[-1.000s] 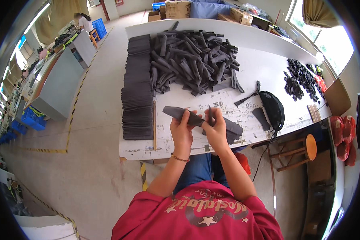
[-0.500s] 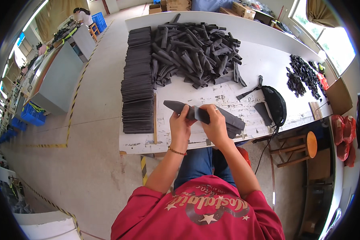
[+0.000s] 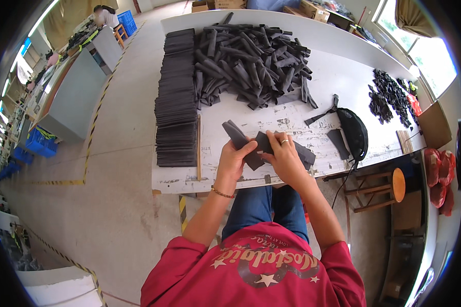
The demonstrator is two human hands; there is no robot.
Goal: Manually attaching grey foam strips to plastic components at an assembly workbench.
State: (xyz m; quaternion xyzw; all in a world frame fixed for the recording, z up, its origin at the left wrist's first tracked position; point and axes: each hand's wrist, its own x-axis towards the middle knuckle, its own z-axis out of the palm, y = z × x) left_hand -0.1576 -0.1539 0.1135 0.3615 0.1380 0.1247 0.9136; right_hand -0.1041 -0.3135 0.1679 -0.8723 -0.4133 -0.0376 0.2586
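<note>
My left hand (image 3: 234, 159) is closed round several flat dark grey fabric pieces (image 3: 235, 135), which stick up past the thumb at a slant. Against them, my right hand (image 3: 288, 159) grips another dark grey fabric piece (image 3: 263, 141) between thumb and fingers. More dark strips (image 3: 306, 155) lie on the table just beyond the right hand, partly hidden by it. To the left, a long tight row of dark folded pieces (image 3: 175, 102) runs along the table edge. A loose heap of rolled dark pieces (image 3: 251, 66) lies beside that row.
A wooden stick (image 3: 198, 148) borders the row on the white table (image 3: 225, 174). To the right are a black rounded device with a cord (image 3: 353, 134), a flat dark piece (image 3: 338, 144) and small black parts (image 3: 392, 97). A wooden stool (image 3: 398, 185) stands below the table's right side.
The pieces in my left hand have swung more upright and show as several layers. My right hand has shifted slightly right and down, its fingers now bent over the piece between the hands.
</note>
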